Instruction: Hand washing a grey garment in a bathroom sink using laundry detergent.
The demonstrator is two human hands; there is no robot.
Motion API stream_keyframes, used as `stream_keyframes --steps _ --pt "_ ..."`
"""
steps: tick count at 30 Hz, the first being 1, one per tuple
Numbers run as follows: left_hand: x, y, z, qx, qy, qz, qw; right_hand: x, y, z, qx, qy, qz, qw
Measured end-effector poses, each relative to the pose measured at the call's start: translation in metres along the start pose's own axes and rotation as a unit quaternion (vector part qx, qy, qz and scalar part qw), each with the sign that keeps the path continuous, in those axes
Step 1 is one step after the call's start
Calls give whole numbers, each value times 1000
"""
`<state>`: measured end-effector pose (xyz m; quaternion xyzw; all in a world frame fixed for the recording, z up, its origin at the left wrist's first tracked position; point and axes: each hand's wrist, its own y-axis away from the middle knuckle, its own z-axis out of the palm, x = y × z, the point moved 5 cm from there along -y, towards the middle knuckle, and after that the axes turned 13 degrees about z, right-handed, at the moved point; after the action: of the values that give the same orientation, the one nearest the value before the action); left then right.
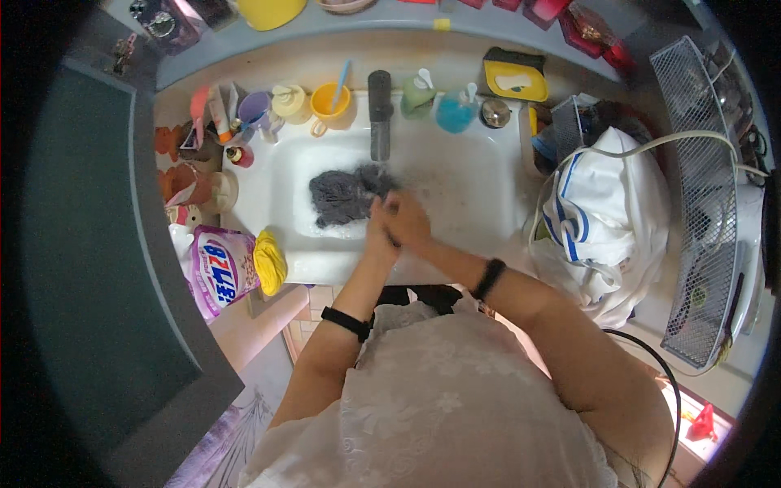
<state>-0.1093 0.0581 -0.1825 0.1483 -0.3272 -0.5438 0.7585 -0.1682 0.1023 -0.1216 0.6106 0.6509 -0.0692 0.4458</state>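
Note:
A wet, dark grey cloth (342,197) lies bunched in the white sink (480,211), with suds around its lower edge. Its right end reaches up to my hands, which are pressed together over the middle of the basin. My left hand (379,234) is closed at the cloth's edge, and my right hand (411,220) is closed against it, slightly blurred. Bits of dark fabric show between them. What kind of garment or towel it is, I cannot tell. Just beyond the hands stands the dark faucet (380,114), above the cloth.
Along the back rim stand a yellow mug (331,106), a green pump bottle (418,99), a blue pump bottle (456,112) and a yellow soap dish (517,80). At left are a purple-white detergent bag (220,268) and yellow gloves (269,262). White laundry (598,203) fills a bag at right, beside a wire basket (691,244).

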Motion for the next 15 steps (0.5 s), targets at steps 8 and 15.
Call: stream_keyframes --steps 8,15 --pt "-8 -11 10 16 -159 8 987 20 -38 -5 123 -50 83 988" --pt "25 -36 -30 -113 -372 49 920 -10 -8 -7 46 -80 58 994"
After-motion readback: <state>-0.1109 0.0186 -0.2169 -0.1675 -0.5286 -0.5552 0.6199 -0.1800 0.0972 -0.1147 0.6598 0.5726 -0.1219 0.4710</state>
